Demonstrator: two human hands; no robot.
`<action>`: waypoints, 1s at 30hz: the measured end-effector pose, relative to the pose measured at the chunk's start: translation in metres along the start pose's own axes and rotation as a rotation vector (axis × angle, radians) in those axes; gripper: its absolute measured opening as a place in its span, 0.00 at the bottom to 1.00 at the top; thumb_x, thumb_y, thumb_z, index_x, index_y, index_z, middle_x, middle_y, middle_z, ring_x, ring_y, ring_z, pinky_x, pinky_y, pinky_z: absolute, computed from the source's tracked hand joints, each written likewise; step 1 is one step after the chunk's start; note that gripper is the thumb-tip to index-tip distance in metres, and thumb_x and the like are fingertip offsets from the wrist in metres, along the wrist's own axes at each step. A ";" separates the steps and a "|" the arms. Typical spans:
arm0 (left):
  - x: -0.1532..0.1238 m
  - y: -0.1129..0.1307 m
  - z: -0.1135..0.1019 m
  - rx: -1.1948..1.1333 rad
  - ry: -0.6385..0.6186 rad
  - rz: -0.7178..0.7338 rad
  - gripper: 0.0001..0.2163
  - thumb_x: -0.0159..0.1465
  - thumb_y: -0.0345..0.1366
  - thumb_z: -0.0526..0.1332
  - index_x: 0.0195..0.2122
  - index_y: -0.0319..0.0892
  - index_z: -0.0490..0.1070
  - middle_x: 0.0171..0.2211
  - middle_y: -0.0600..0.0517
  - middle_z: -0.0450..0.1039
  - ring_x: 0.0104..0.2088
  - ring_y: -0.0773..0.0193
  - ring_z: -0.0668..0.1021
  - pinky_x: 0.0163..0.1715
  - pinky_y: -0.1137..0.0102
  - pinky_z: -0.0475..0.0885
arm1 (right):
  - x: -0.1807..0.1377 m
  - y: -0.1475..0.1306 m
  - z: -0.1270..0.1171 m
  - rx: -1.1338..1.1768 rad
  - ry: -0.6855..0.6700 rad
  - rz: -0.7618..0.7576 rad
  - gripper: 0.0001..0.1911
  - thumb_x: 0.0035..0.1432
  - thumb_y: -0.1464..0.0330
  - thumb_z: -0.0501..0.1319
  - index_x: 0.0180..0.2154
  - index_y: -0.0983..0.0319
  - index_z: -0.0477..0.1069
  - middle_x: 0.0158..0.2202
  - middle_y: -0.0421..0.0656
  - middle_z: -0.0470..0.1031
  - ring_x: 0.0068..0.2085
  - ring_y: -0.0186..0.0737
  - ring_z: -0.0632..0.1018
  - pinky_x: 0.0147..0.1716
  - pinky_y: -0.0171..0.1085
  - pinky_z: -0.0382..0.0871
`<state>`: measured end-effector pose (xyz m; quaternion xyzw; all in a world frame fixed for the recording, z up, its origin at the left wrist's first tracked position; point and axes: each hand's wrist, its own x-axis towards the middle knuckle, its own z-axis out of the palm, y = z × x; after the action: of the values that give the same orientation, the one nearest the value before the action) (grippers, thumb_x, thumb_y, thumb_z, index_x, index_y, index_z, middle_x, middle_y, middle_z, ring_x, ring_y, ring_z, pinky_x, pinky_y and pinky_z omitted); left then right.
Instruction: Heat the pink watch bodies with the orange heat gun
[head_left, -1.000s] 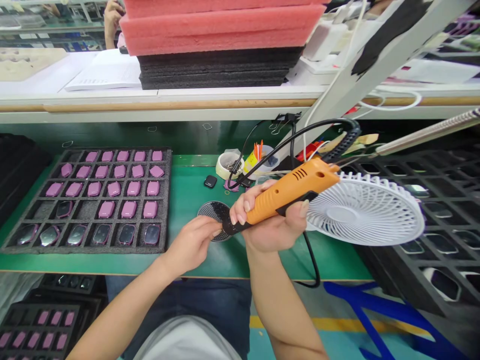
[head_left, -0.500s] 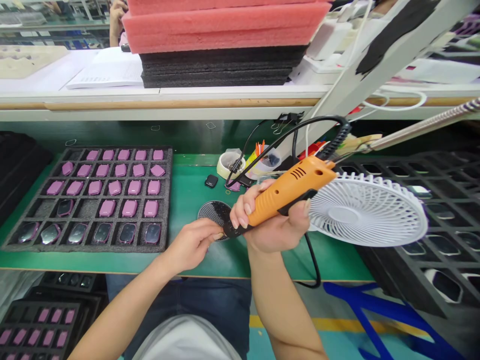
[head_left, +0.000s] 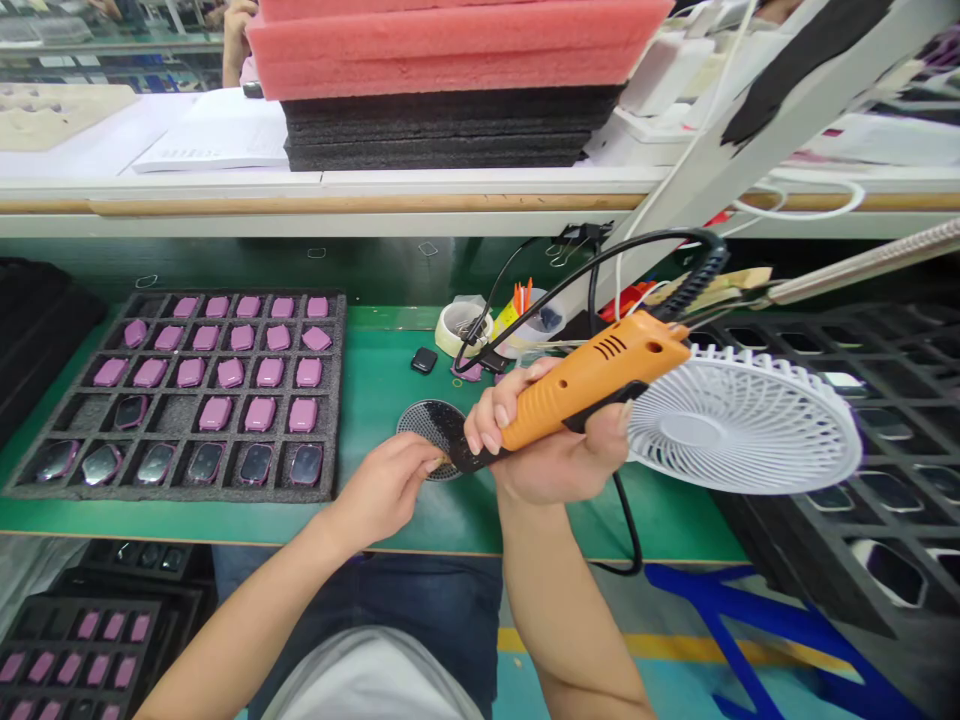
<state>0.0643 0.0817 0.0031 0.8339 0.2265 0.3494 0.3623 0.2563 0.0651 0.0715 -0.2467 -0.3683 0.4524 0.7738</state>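
Note:
My right hand (head_left: 559, 455) is wrapped round an orange corded hand tool (head_left: 592, 380), held tilted over the bench. The tool's black end (head_left: 471, 455) points down to the left, and a thick black cable (head_left: 694, 262) runs near its upper right end. My left hand (head_left: 390, 485) is closed in a pinch just left of that black end; whatever lies between its fingertips is too small to make out. Beneath the fingertips and the tool's end lies a round perforated grey disc (head_left: 420, 418), partly covered. A small black square piece (head_left: 424, 360) rests behind it.
A foam tray (head_left: 339, 400) of purple watch cases and watches lies left. Behind are a tape roll (head_left: 457, 330) and a cup (head_left: 551, 318). A white fan (head_left: 742, 425) stands right, beside more black trays (head_left: 817, 535). Foam sheets (head_left: 450, 60) sit on the shelf.
The orange tool and my right hand have shifted slightly to the right. My left fingertips show a little more apart from the tool's black end. The rest looks the same.

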 end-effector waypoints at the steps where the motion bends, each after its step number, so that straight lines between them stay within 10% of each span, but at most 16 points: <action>1: -0.001 0.000 0.000 0.002 0.014 -0.012 0.11 0.81 0.32 0.57 0.51 0.43 0.80 0.45 0.44 0.83 0.45 0.59 0.85 0.49 0.66 0.82 | 0.000 0.000 0.000 -0.007 0.016 -0.007 0.29 0.64 0.35 0.61 0.46 0.51 0.75 0.26 0.33 0.72 0.16 0.35 0.66 0.14 0.37 0.65; 30: -0.020 -0.004 0.008 -0.115 0.159 -0.178 0.10 0.80 0.37 0.63 0.51 0.44 0.86 0.44 0.45 0.86 0.44 0.60 0.86 0.47 0.68 0.82 | -0.014 0.009 0.017 -0.033 0.144 -0.158 0.28 0.65 0.35 0.60 0.45 0.50 0.78 0.26 0.35 0.73 0.18 0.37 0.68 0.16 0.39 0.66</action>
<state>0.0571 0.0679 -0.0123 0.7578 0.3074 0.3933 0.4202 0.2333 0.0582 0.0706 -0.2614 -0.3374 0.3648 0.8275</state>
